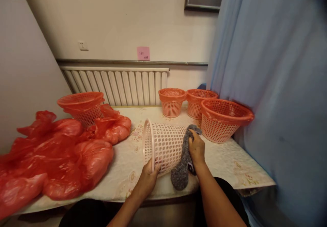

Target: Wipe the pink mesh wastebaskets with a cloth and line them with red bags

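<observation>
A pale pink perforated plastic basket (167, 141) is tipped on its side over the table, its mouth facing left. My left hand (150, 173) grips the lower part of its rim, thumb and fingers on either side of the wall. A fuzzy grey cloth (182, 172) is in my right hand (197, 148), whose closed fingers press it to the basket's base at the right. One end of the cloth hangs down in front of the base.
Baskets lined with red bags stand at the back right (171, 104) and back left (88, 112). Red plastic bags (76, 162) are heaped on the left of the cloth-covered table (219, 165). A blue curtain (276, 94) borders the right side; a radiator (122, 85) is behind.
</observation>
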